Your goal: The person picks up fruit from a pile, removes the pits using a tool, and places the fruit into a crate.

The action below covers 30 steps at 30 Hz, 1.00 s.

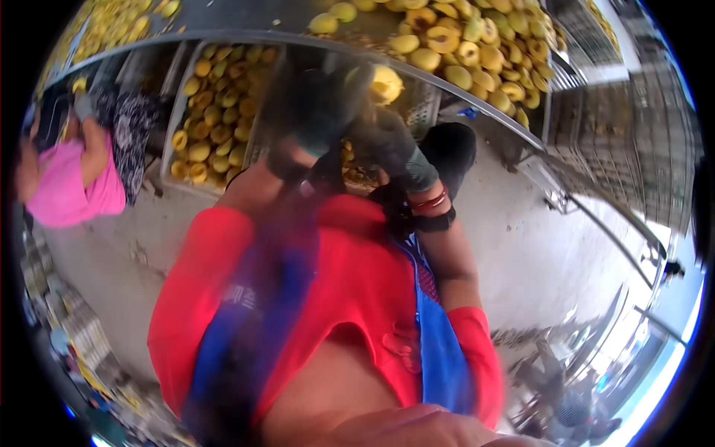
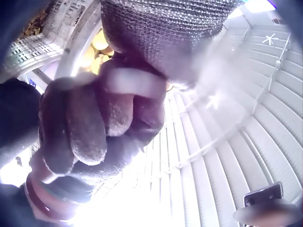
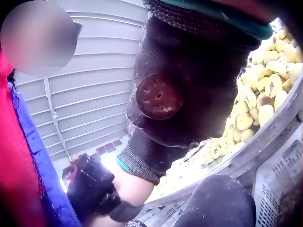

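In the head view, both hands wear dark knit gloves and meet in front of the chest. My left hand (image 1: 320,104), blurred, has its fingers at the near side of a yellow peach (image 1: 387,84) whose cut flesh shows. Just below that fruit is my right hand (image 1: 395,145), with a red bracelet at its wrist. The left wrist view shows the right hand's fingers curled into a fist beside a pale band. A round reddish-brown end (image 3: 159,97) sticks out of the right fist in the right wrist view; the rest of that thing is hidden.
Ahead runs a metal-edged table (image 1: 261,37) heaped with peach halves (image 1: 477,63). Below it stands a crate (image 1: 176,141) full of fruit. A person in pink (image 1: 82,182) sits at the left. Stacked crates (image 1: 625,141) rise at the right, and a dark-clad knee (image 1: 450,149) lies beside the right hand.
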Each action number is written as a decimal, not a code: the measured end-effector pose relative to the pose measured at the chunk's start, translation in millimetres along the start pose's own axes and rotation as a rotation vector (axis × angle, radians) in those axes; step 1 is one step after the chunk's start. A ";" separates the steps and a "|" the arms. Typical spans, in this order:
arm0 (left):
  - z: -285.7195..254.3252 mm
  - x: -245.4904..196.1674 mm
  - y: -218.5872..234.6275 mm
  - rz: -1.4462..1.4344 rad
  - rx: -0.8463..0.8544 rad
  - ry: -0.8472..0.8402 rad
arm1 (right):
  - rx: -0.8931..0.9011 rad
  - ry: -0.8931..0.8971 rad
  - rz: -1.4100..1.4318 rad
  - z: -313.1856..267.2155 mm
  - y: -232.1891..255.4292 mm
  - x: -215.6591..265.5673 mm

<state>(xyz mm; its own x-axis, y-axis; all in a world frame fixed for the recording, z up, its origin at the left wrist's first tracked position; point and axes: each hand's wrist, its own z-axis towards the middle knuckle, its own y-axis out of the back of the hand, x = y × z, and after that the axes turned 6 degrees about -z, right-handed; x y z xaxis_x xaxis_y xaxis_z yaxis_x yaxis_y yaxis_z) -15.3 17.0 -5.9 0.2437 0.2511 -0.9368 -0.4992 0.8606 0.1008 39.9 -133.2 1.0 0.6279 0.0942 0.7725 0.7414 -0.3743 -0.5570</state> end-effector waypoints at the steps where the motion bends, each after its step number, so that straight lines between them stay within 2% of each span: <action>1: 2.6 13.2 1.5 0.067 -0.084 -0.054 | -0.007 -0.037 0.015 3.3 0.7 0.2; 2: 5.2 26.3 2.9 0.137 -0.171 -0.102 | -0.059 -0.006 -0.054 1.4 -14.6 10.8; 3: 7.5 41.0 10.9 0.306 -0.265 -0.226 | -0.108 0.030 -0.123 0.4 -24.9 13.0; 5: 1.9 20.5 37.6 0.317 -0.336 -0.263 | -0.109 0.015 -0.153 1.4 -25.8 2.8; 6: 2.0 1.5 51.1 0.145 -0.317 -0.197 | -0.121 0.025 -0.171 6.3 -24.3 -0.9; 8: 0.9 2.0 71.5 0.801 -0.430 -0.471 | -0.215 -0.064 -0.183 15.9 -16.6 -7.0; 10: -5.7 11.1 90.3 0.341 -0.446 -0.379 | -0.291 -0.122 -0.220 22.1 -7.3 -15.6; 11: -9.1 15.9 107.8 0.463 -0.492 -0.368 | -0.316 -0.138 -0.249 23.8 -2.5 -21.6; 12: -19.1 22.1 129.2 1.205 -0.358 -0.353 | -0.340 -0.155 -0.278 24.8 0.1 -25.0; 14: -37.9 66.9 183.5 1.433 -0.369 -0.288 | -0.347 -0.179 -0.319 24.5 -0.1 -24.7; 15: -47.7 112.3 208.6 0.919 -0.541 -0.262 | -0.353 -0.190 -0.340 23.0 0.1 -24.6; 17: -72.6 173.0 246.9 0.894 -0.553 -0.153 | -0.386 -0.187 -0.329 24.7 0.6 -27.4; 20: -83.8 222.8 261.2 0.916 -0.449 0.189 | -0.404 -0.188 -0.346 28.3 4.6 -35.5; 22: -88.0 241.2 258.7 1.105 -0.330 0.217 | -0.397 -0.203 -0.391 29.8 6.2 -37.4; 23: -88.0 249.9 251.8 1.276 -0.264 0.099 | -0.388 -0.220 -0.425 29.4 6.6 -37.1; 25: -81.8 263.1 239.9 1.315 -0.114 0.221 | -0.393 -0.255 -0.480 28.6 4.1 -35.8; 27: -68.3 264.4 227.6 1.021 0.037 0.680 | -0.415 -0.286 -0.526 28.4 0.0 -32.6; 29: -87.8 287.8 203.2 1.213 -0.221 0.315 | -0.485 -0.290 -0.514 29.6 1.4 -40.6; 30: -91.2 286.5 195.3 1.210 -0.262 0.293 | -0.525 -0.292 -0.508 30.2 4.5 -45.0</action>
<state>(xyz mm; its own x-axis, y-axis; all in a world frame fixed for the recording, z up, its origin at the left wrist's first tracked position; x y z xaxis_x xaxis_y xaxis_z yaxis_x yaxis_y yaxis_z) -118.7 216.6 -285.2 -0.6560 0.6760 -0.3356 -0.4306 0.0300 0.9020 22.1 -111.3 -45.5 0.3331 0.5818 0.7420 0.7912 -0.6005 0.1157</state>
